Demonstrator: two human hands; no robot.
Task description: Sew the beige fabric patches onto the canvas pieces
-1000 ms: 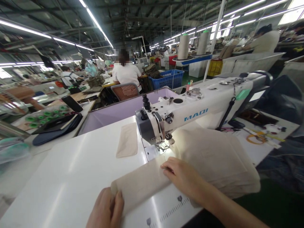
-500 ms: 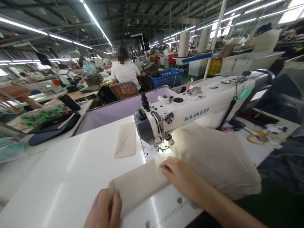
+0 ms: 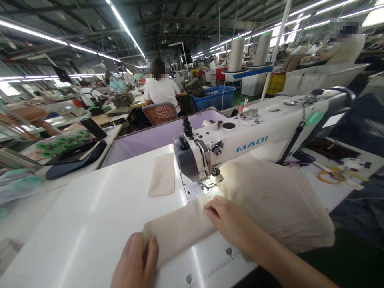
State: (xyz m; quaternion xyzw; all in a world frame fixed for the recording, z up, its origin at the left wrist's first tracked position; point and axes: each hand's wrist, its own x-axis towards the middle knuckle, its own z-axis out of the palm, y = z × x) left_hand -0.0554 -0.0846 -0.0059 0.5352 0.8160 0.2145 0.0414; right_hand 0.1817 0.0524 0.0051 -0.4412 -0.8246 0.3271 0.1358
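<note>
A beige fabric strip [image 3: 180,236] lies across the white sewing table, running up toward the needle area of the sewing machine [image 3: 252,140]. My left hand [image 3: 136,256] grips its near left end between thumb and fingers. Close in front of the lit presser foot [image 3: 209,184], my right hand [image 3: 225,216] pinches the strip's other end, thumb against fingers. Beside the needle, to the right, a stack of larger beige fabric pieces [image 3: 276,200] rests under the machine arm. A separate small beige panel [image 3: 162,176] lies flat left of the machine head.
Yellow-handled scissors [image 3: 330,175] lie at the right of the table. A lilac bin [image 3: 138,142] stands behind the table edge. Two thread cones [image 3: 237,56] rise behind the machine. A co-worker in white [image 3: 162,94] sits beyond, near a blue crate [image 3: 214,98].
The whole view has shifted slightly, with the scene sitting a little further right. Both hands keep their hold on the fabric strip, in nearly the same place relative to the machine.
</note>
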